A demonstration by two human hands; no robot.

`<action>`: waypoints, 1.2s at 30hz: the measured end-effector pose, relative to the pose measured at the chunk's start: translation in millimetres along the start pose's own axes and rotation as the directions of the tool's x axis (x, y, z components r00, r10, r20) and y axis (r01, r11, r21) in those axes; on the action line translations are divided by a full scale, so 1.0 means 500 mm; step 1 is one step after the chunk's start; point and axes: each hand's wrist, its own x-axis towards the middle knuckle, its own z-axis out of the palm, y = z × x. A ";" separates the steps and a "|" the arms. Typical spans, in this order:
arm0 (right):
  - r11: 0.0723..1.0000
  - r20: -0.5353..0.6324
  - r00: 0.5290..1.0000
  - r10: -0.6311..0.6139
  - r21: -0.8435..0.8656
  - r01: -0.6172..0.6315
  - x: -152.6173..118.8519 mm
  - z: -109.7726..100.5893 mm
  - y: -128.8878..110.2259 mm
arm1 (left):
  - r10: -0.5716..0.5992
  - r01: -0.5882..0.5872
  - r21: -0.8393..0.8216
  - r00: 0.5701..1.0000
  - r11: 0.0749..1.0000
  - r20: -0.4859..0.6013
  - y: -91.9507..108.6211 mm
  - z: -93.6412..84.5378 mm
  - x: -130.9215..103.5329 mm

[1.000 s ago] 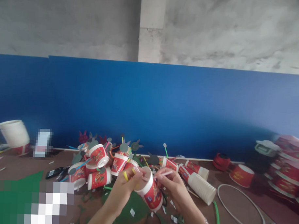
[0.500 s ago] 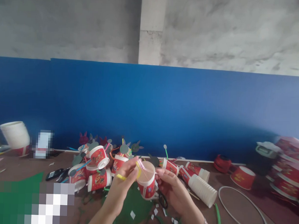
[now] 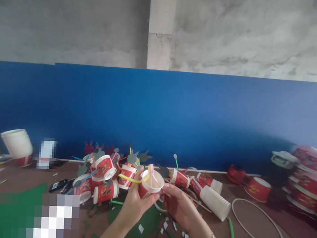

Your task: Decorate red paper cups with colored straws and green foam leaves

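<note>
My left hand is wrapped round a red and white paper cup, its open mouth tipped toward me. Inside the cup stand pink and yellow strips that look like straws. A yellow strip sticks out past the rim to the left. My right hand is at the cup's right side, fingers curled and pressed together close to its wall. What they pinch, if anything, is hidden. Just below the cup shows part of a pale curved band.
Decorated red cups with paper animal shapes pile up at the left. A nested stack of paper cups lies to the right, near thin sticks. Paper scraps litter the table by green paper. A blue panel stands behind.
The cup has tilted and shifted slightly left. My left hand has moved from its rim to lower round its body. My right hand has moved slightly down and left beside it.
</note>
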 end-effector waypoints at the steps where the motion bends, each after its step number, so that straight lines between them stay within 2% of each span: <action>1: 0.991 -0.041 0.997 -0.063 -0.123 0.058 -0.002 0.000 -0.005 | -0.044 0.044 0.040 0.999 0.998 0.001 0.003 -0.002 0.001; 2: 0.961 -0.089 0.985 -0.148 -0.248 0.122 -0.004 0.000 -0.011 | -0.102 0.100 0.087 0.995 0.991 0.019 0.007 -0.005 0.001; 4: 0.852 -0.133 0.930 -0.342 -0.461 0.248 -0.010 0.000 -0.025 | -0.237 0.216 0.186 0.967 0.959 0.098 0.016 -0.011 0.000; 6: 0.736 -0.069 0.881 -0.467 -0.584 0.344 -0.017 0.000 -0.037 | -0.343 0.284 0.275 0.917 0.919 0.202 0.020 -0.017 -0.003; 8: 0.660 0.038 0.881 -0.471 -0.647 0.381 -0.023 -0.001 -0.043 | -0.391 0.295 0.335 0.881 0.895 0.267 0.020 -0.020 -0.007; 10: 0.610 0.088 0.903 -0.420 -0.710 0.352 -0.027 -0.002 -0.043 | -0.396 0.282 0.378 0.878 0.882 0.270 0.017 -0.022 -0.009; 13: 0.572 0.080 0.917 -0.390 -0.760 0.309 -0.031 0.000 -0.039 | -0.338 0.228 0.394 0.910 0.890 0.238 0.016 -0.021 -0.009; 16: 0.563 0.092 0.893 -0.440 -0.747 0.354 -0.041 0.010 -0.041 | -0.246 0.144 0.346 0.930 0.927 0.271 0.015 -0.018 -0.007; 18: 0.511 0.127 0.867 -0.482 -0.762 0.397 -0.053 0.021 -0.046 | -0.197 0.098 0.302 0.927 0.948 0.317 0.015 -0.018 -0.006; 20: 0.382 0.225 0.819 -0.528 -0.798 0.466 -0.068 0.034 -0.054 | -0.127 0.029 0.264 0.924 0.964 0.360 0.015 -0.019 -0.006; 22: 0.189 0.366 0.741 -0.562 -0.816 0.547 -0.083 0.046 -0.059 | -0.063 -0.043 0.254 0.916 0.966 0.395 0.014 -0.022 -0.005; 24: 0.002 0.484 0.668 -0.565 -0.809 0.588 -0.095 0.054 -0.062 | -0.040 -0.090 0.280 0.904 0.956 0.426 0.013 -0.026 -0.005; 26: -0.109 0.541 0.629 -0.558 -0.800 0.590 -0.101 0.059 -0.060 | -0.045 -0.113 0.317 0.892 0.942 0.449 0.011 -0.029 -0.003; 28: -0.147 0.564 0.618 -0.548 -0.792 0.593 -0.104 0.062 -0.056 | -0.034 -0.145 0.352 0.890 0.925 0.455 0.010 -0.031 -0.002; 33: -0.203 0.581 0.597 -0.554 -0.789 0.580 -0.104 0.068 -0.050 | 0.077 -0.305 0.430 0.879 0.850 0.471 0.009 -0.034 0.003; 36: -0.260 0.588 0.570 -0.574 -0.790 0.555 -0.108 0.074 -0.053 | 0.081 -0.309 0.467 0.892 0.828 0.446 0.010 -0.033 0.003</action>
